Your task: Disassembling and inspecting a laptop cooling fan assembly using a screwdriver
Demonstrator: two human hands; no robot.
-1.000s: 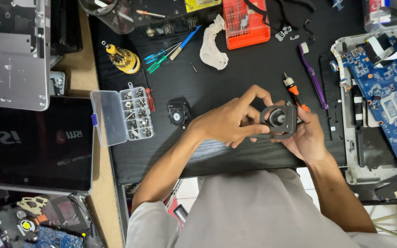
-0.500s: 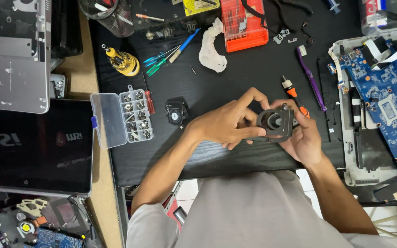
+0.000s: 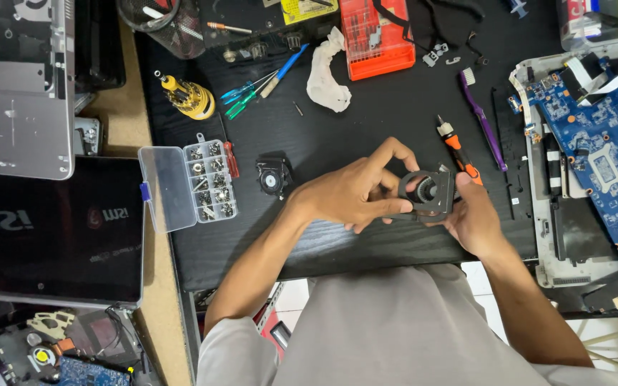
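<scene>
Both hands hold a small black cooling fan point(image 3: 429, 193) above the black mat point(image 3: 337, 143). My left hand point(image 3: 355, 194) grips its left edge, thumb and fingers curled around the housing. My right hand point(image 3: 472, 218) supports the fan from the right and below. An orange-handled screwdriver point(image 3: 458, 150) lies just behind the fan. A second small black fan point(image 3: 273, 177) rests on the mat to the left of my left hand.
A clear compartment box of screws point(image 3: 193, 184) stands open at the left. An opened laptop base with a blue circuit board point(image 3: 595, 150) lies at the right. A purple toothbrush point(image 3: 482, 118), an orange bit case point(image 3: 376, 36), a white cloth point(image 3: 327, 68) and a yellow screwdriver point(image 3: 189, 96) lie behind. Closed laptops point(image 3: 51, 229) sit left.
The hands keep hold of the fan in the same spot. The fan has been turned slightly between the fingers.
</scene>
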